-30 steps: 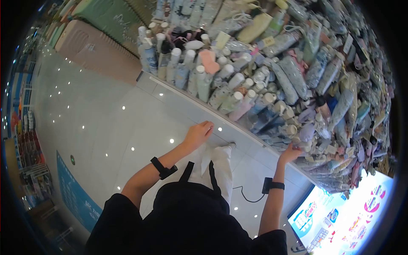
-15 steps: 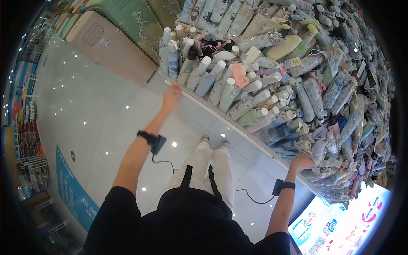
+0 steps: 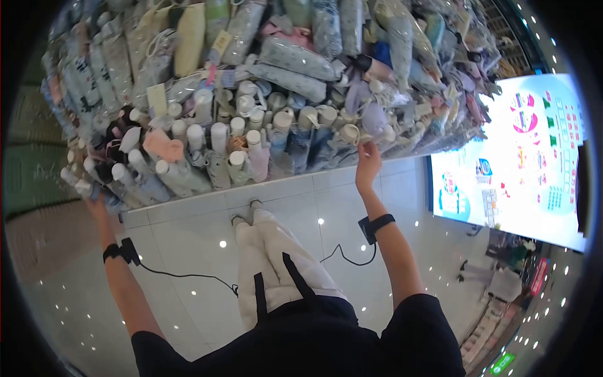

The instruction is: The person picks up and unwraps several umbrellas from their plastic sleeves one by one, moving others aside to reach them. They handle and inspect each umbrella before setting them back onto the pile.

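Observation:
A big heap of folded umbrellas (image 3: 264, 94) in clear sleeves fills the display in front of me, their round handle ends (image 3: 220, 135) facing out. My left hand (image 3: 95, 205) reaches the low left end of the heap and touches the umbrellas there; its fingers are blurred. My right hand (image 3: 367, 160) is raised to the lower right edge of the heap, its fingertips on a pale umbrella handle (image 3: 349, 134). Whether either hand grips anything is unclear. Both wrists wear black bands with a cable (image 3: 188, 275) running between them.
The display's low ledge (image 3: 207, 198) runs just ahead of my feet on a glossy tiled floor (image 3: 188, 251). A lit advertising panel (image 3: 521, 157) stands to the right. Ribbed green and pink suitcases (image 3: 31, 182) sit at the far left.
The view has swung to face the heap straight on. My left hand has moved from mid-air over the floor to the heap's low left end. My right hand stays at the heap's lower edge.

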### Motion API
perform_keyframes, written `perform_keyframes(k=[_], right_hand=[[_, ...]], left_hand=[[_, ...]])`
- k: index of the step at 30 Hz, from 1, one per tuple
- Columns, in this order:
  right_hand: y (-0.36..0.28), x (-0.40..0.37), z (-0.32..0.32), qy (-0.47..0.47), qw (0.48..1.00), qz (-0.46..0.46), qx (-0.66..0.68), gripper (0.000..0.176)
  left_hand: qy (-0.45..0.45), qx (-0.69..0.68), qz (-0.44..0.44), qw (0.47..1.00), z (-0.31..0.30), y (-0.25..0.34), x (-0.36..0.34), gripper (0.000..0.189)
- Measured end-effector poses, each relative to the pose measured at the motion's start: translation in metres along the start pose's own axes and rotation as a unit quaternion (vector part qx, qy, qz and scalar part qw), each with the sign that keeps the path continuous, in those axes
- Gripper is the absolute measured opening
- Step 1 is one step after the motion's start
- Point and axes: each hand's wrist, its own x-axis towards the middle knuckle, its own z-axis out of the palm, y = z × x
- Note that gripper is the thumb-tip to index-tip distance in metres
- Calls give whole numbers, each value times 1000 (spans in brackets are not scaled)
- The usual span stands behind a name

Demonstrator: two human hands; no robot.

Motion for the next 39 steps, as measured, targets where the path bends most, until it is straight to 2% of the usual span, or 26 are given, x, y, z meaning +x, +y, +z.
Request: perform_keyframes(k=[1, 2, 6, 9, 11, 12, 14, 15, 17, 18, 19, 22, 25, 27, 29, 31, 33, 35, 38, 39], right_hand=[[-3, -2, -1, -1, 999, 10, 32, 28], [-6, -3, -2, -3, 998, 17, 66, 28], [-1, -7, 7, 6, 999, 18, 37, 31], [1, -9, 13, 21, 999, 30, -7, 34], [-1, -7, 8, 66, 996, 32, -57, 35], [-6, -4, 1, 91, 995, 25, -18, 36], [-16, 8, -15, 142, 988, 8, 64, 37], [-18, 13, -22, 131, 988, 11, 78, 38], [-1, 15, -27, 71, 996, 47, -3, 38], [11, 16, -27, 41, 996, 64, -44, 38], [26, 13, -22, -5, 994, 103, -28, 37], [51, 4, -5, -20, 998, 33, -51, 39], [42, 17, -3, 28, 997, -26, -63, 42], [36, 23, -1, 25, 997, -11, -78, 43], [36, 27, -4, 19, 993, 7, -112, 43], [30, 30, -5, 6, 986, 22, -164, 42], [28, 33, -8, 9, 987, 0, -162, 42], [32, 38, -10, 14, 988, -40, -149, 42], [27, 33, -18, -10, 992, -31, -124, 44], [32, 29, -22, -17, 996, -37, -74, 45]], left_hand=[[-29, -75, -70, 994, -5, 10, -6, 54], [-4, -63, -64, 996, -5, 26, -17, 54], [106, -75, -48, 990, -12, 90, -67, 57], [159, -70, 10, 985, -34, 81, -83, 58], [162, -102, -14, 981, -57, 80, -94, 58], [164, -117, -28, 979, -66, 82, -97, 58], [163, -25, -45, 985, -67, 125, -112, 60], [161, 24, -52, 985, -70, 157, -121, 62], [141, -13, -56, 988, -73, 199, -143, 60], [132, -32, -58, 989, -74, 210, -153, 60], [131, -16, -48, 990, -78, 212, -162, 59], [119, 18, -35, 992, -86, 225, -192, 57], [83, 68, -56, 993, -81, 264, -228, 56], [56, 151, -56, 985, -65, 289, -254, 56], [0, 104, -49, 993, -31, 323, -283, 54], [-108, 14, -122, 987, 9, 371, -309, 54], [-180, -49, -153, 970, 55, 407, -337, 53], [-248, -94, -112, 958, 115, 455, -349, 50], [-300, -93, -69, 947, 193, 486, -376, 46], [-311, -104, -51, 943, 218, 502, -382, 46]])
